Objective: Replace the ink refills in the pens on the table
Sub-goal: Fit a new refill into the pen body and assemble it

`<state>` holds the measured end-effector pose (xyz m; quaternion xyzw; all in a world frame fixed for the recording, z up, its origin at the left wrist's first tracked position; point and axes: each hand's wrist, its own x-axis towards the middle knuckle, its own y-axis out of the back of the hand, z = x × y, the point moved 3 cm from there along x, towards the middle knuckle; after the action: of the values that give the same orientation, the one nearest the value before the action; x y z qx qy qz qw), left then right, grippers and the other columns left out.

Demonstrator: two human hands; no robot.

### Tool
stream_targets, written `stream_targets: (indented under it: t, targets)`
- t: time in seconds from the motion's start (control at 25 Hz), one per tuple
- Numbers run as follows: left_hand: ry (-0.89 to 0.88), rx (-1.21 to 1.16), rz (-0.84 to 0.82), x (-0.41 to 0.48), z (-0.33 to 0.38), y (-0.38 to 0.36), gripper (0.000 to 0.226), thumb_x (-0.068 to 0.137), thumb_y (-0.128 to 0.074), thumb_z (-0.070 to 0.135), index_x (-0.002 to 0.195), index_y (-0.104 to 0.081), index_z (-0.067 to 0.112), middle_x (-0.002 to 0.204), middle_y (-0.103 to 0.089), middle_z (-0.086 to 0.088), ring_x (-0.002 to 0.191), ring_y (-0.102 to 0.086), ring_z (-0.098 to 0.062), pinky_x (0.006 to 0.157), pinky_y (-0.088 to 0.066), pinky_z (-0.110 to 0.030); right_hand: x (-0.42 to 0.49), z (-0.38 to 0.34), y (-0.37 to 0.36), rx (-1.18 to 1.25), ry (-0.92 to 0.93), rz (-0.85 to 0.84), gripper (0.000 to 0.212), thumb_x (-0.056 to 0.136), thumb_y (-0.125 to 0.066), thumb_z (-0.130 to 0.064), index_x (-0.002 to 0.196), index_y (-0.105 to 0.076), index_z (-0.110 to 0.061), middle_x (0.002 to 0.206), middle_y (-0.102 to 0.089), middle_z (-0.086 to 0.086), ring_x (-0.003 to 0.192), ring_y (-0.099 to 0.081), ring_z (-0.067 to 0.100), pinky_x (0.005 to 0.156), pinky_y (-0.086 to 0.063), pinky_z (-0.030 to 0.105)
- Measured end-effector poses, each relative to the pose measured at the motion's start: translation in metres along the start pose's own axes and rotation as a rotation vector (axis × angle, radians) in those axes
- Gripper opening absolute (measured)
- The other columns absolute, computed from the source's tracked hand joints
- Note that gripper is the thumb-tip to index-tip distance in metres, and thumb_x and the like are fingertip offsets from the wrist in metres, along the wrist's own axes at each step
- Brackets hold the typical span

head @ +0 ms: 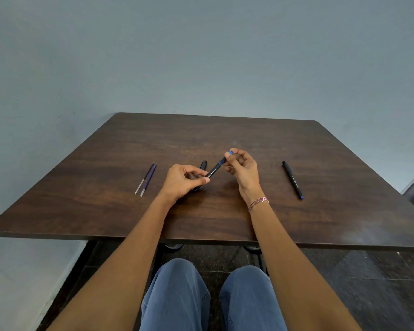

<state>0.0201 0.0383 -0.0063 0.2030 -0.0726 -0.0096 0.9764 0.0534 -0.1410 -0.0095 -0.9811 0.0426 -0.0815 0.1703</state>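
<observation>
A black pen [216, 167] with a blue end is held slantwise above the middle of the brown table [105, 211]. My left hand [182, 181] grips its lower barrel. The fingertips of my right hand [243, 168] pinch its blue upper end. A black pen cap [203, 165] lies on the table just behind my left hand. Two thin refills [146, 179], one dark and one purple, lie side by side to the left. A second black pen [292, 179] with a blue tip lies to the right.
The table stands against a grey-blue wall [201, 56]. My knees in blue jeans [208, 297] sit below the near table edge. Dark floor tiles [380, 283] show on the right.
</observation>
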Motion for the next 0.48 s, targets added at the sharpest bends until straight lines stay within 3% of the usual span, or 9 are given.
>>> stream_targets:
  t: [0.16,0.28,0.48]
  targets:
    - [0.011,-0.020,0.011,-0.0003,-0.0001,0.0006,0.019,0.072,-0.081,0.015,0.089,-0.076,0.020,0.072,-0.071,0.001,0.070,-0.064,-0.017,0.068,-0.055,-0.028,-0.0013,-0.0003,-0.0012,0.279,-0.097,-0.090,0.020,0.095,-0.053,-0.006,0.113,-0.059,-0.011,0.098,-0.072,0.010,0.091,-0.071,0.019,0.079,-0.057,0.027]
    - [-0.010,-0.030,0.002,-0.0013,0.0004,0.0007,0.018,0.071,-0.081,0.015,0.086,-0.075,0.023,0.070,-0.071,0.003,0.066,-0.063,-0.014,0.065,-0.054,-0.023,-0.0041,-0.0006,-0.0042,0.269,-0.102,-0.182,0.026,0.096,-0.049,-0.002,0.119,-0.058,-0.009,0.101,-0.073,0.012,0.095,-0.070,0.020,0.086,-0.057,0.030]
    - [-0.019,-0.041,-0.017,-0.0014,-0.0001,0.0012,0.018,0.071,-0.082,0.015,0.085,-0.075,0.024,0.069,-0.071,0.004,0.061,-0.062,-0.008,0.059,-0.050,-0.017,-0.0048,-0.0015,-0.0040,0.190,-0.097,-0.145,0.019,0.090,-0.058,-0.001,0.107,-0.063,-0.009,0.087,-0.075,0.005,0.085,-0.072,0.014,0.075,-0.058,0.022]
